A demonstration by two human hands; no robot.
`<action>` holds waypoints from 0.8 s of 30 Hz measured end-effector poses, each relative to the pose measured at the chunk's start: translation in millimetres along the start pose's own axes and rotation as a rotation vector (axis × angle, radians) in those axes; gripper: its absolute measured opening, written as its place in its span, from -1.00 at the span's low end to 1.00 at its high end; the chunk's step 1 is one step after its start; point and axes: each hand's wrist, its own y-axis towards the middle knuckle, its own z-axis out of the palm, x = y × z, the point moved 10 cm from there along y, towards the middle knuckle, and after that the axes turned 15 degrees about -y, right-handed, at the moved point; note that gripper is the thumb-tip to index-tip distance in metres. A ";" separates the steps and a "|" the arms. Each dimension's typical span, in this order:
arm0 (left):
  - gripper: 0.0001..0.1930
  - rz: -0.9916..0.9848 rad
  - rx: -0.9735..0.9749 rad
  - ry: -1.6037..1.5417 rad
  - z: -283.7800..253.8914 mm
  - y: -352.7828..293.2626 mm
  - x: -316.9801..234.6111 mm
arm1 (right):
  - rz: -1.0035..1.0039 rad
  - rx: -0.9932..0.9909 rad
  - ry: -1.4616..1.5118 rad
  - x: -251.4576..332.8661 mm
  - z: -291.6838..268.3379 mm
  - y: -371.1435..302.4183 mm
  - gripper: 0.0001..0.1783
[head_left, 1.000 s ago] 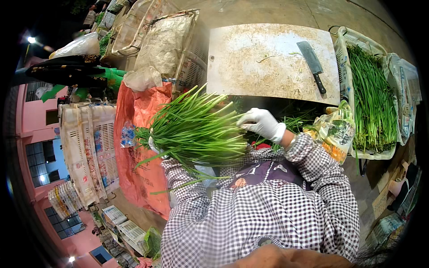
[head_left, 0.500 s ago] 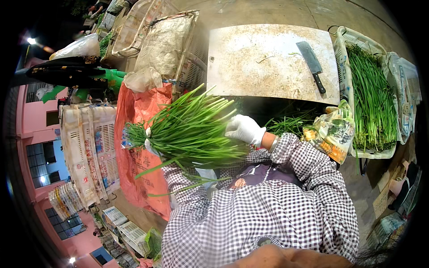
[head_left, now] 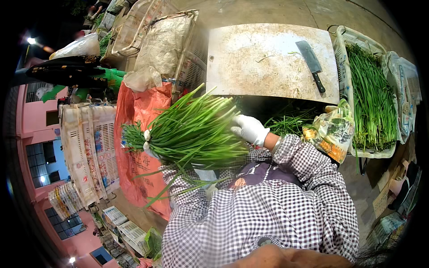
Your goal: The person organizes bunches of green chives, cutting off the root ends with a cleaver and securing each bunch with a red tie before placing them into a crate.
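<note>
My left hand (head_left: pixel 146 139), in a white glove, is closed round a large bunch of green garlic chives (head_left: pixel 192 129). Only some fingers show; the leaves cover the rest. Pale stalk ends fan out up and to the right, while the leaf tips stick out left of my grip. A few long leaves droop over my left sleeve. At the bunch's right edge is my right hand (head_left: pixel 251 129), also white-gloved, its fingers curled against the stalks. Whatever lies between those fingers is too small or hidden to make out.
Ahead lies a dirty white board (head_left: pixel 268 62) with a cleaver (head_left: pixel 311 64) on its right side. A white crate (head_left: pixel 342 71) of chives stands at the right. Loose greens (head_left: pixel 290 123) and a printed plastic bag (head_left: pixel 333 129) lie below the board. An orange sack (head_left: pixel 147 178) hangs at left.
My right hand has shifted slightly to the right along the bunch's edge. More of my left fingers show, and the drooping leaves have swung a little.
</note>
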 end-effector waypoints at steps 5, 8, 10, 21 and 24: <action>-0.69 0.025 -0.084 0.107 -6.3 -22.0 -16.3 | 0.118 0.440 -0.063 -17.6 35.3 2.0 -0.54; -0.75 0.037 -0.105 0.120 -5.5 -20.9 -14.4 | 0.059 0.316 0.176 -18.7 40.1 4.5 -0.51; -0.77 0.023 -0.097 0.078 -5.1 -13.3 -6.2 | 0.112 0.290 0.181 -23.5 38.8 5.1 -0.52; -0.78 0.089 -0.168 0.068 -12.2 -56.1 -32.7 | 0.096 0.273 -0.077 -20.5 44.3 4.8 -0.65; -0.77 0.132 -0.222 0.105 -29.0 -71.6 -42.9 | 0.189 0.290 -0.324 -34.5 39.5 -1.6 -0.69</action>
